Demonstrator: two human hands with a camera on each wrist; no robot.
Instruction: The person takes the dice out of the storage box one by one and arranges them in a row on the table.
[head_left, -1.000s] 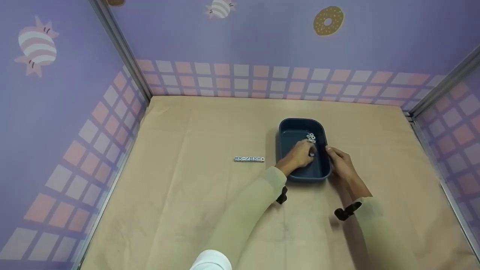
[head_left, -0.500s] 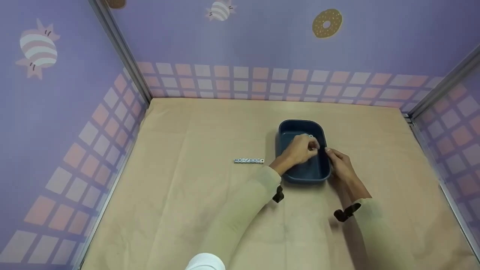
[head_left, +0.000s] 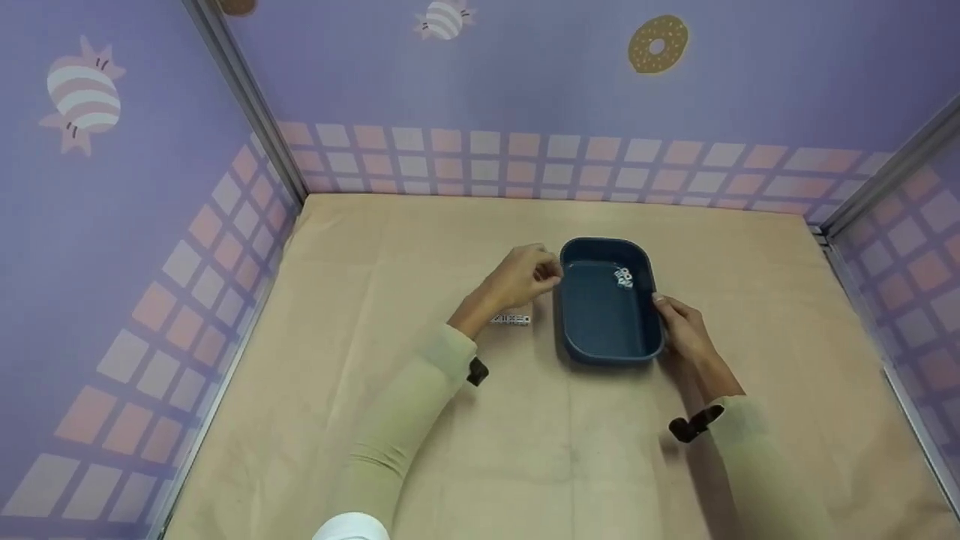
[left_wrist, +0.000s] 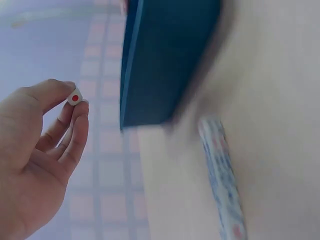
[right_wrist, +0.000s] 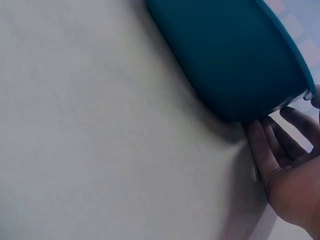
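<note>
Between thumb and fingertips my left hand (head_left: 517, 277) pinches a white die (left_wrist: 75, 98) with a red dot facing the camera, just off the left side of a dark blue bin (head_left: 606, 322). Below that hand, a row of white dice (head_left: 513, 320) lies on the cloth, its left end hidden by the wrist. At the bin's right side is my right hand (head_left: 688, 331), thumb on the rim and fingers (right_wrist: 260, 145) against the outer wall. Several loose dice (head_left: 624, 277) lie inside the bin near its right wall.
A beige cloth (head_left: 390, 300) covers the table. Purple panels with printed sweets and a checked band (head_left: 480, 157) enclose the back and both sides. Each wrist wears a black strap mount (head_left: 697, 424).
My left hand has come out of the bin and moved left with a die, over the row's far side. The dice in the bin show again. My right hand stays at the bin.
</note>
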